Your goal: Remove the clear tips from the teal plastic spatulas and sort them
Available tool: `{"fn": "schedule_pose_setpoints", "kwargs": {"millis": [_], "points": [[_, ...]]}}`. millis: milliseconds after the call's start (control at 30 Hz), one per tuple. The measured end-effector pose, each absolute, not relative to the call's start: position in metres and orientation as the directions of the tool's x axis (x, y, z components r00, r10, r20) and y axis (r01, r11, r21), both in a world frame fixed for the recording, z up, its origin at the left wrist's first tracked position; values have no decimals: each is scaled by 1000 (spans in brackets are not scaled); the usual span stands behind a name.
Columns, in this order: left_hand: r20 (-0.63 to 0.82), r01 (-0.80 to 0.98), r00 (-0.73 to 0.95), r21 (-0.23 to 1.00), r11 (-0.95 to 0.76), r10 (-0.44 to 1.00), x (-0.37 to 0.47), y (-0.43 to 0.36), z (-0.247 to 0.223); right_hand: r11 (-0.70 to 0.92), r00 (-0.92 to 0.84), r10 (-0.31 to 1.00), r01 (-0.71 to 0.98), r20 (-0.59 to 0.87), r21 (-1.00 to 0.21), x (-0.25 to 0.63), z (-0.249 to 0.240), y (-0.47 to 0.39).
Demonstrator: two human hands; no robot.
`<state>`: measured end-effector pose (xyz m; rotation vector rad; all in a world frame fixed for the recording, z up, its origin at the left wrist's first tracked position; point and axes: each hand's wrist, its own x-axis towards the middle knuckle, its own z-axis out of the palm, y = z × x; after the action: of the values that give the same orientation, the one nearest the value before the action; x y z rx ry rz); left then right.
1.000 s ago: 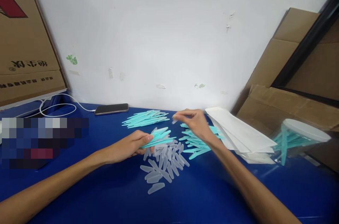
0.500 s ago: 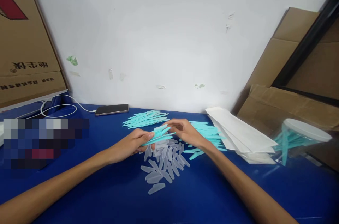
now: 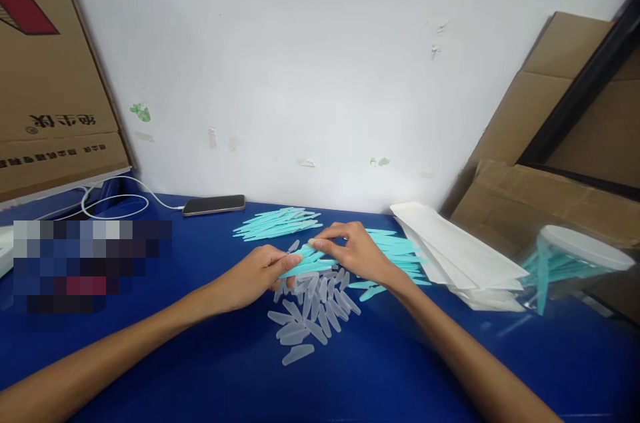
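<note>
My left hand (image 3: 265, 276) is closed around a bunch of turquoise eyebrow razors (image 3: 313, 268). With thumb and index finger, my right hand (image 3: 350, 250) pinches the upper end of one razor at that bunch; whether a cover is on it is hard to make out. Beneath both hands lies a loose heap of translucent blade covers (image 3: 320, 303). A pile of turquoise razors (image 3: 277, 223) rests behind my left hand, and another razor pile (image 3: 400, 256) lies behind and right of my right wrist.
White paper sleeves (image 3: 455, 256) lie to the right, beside a clear lidded tub (image 3: 575, 263) with turquoise razors in it. A phone (image 3: 214, 205) with a white cable (image 3: 150, 191) sits against the wall. Cardboard boxes (image 3: 550, 203) flank the blue table (image 3: 200, 370). A pixelated patch covers the left.
My right thumb and index finger have come onto the bunch and now pinch a razor's end. The bunch in my left hand sits slightly lower. The view has shifted slightly.
</note>
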<state>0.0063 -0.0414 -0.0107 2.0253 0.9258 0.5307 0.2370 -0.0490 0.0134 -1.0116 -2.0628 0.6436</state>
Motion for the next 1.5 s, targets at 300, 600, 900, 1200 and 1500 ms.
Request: {"fn": "schedule_pose_setpoints", "kwargs": {"millis": [300, 600, 900, 1200, 1500], "points": [[98, 561, 614, 643, -521, 783, 2, -38, -6, 614, -401, 789, 546, 466, -570, 248, 8, -37], [90, 422, 426, 860, -286, 900, -9, -23, -4, 530, -383, 846, 545, 370, -649, 264, 3, -29], [-158, 167, 507, 982, 83, 848, -1, -33, -1, 600, -413, 799, 503, 437, -622, 232, 4, -47], [-186, 50, 696, 976, 212, 694, 8, -51, -1, 426, -278, 887, 180, 370, -887, 191, -7, -65], [-109, 30, 743, 991, 130, 660, 9, -49, -2, 401, -154, 911, 115, 383, -909, 214, 8, -51]]}}
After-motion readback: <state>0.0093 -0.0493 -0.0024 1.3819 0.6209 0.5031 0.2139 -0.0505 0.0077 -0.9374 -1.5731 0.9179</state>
